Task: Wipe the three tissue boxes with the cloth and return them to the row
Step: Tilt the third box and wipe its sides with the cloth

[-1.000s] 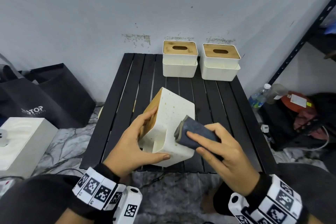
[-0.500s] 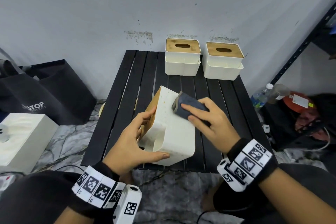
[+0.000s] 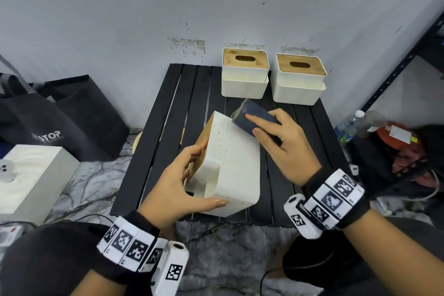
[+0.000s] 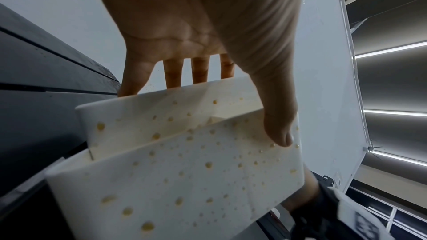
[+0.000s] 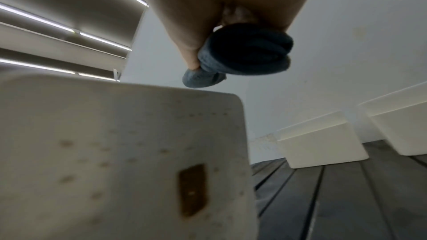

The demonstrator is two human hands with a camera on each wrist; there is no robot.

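Two tissue boxes (image 3: 244, 77) (image 3: 299, 83) side by side at the table's (image 3: 153, 146) far edge, third box (image 3: 230, 168) tipped near front.

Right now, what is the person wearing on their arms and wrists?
Both hands are bare. The left hand and right hand each have a wristband of white blocks printed with black square codes, over dark sleeves. A small white camera box hangs from each band.

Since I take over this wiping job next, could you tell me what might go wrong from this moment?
The left hand holds the tipped tissue box only by thumb and fingers, near the table's front edge; a hard wipe might push it off. The cloth sits at the far top corner, so the yellowish spots lower down could be missed. A long stroke might knock the two upright boxes.
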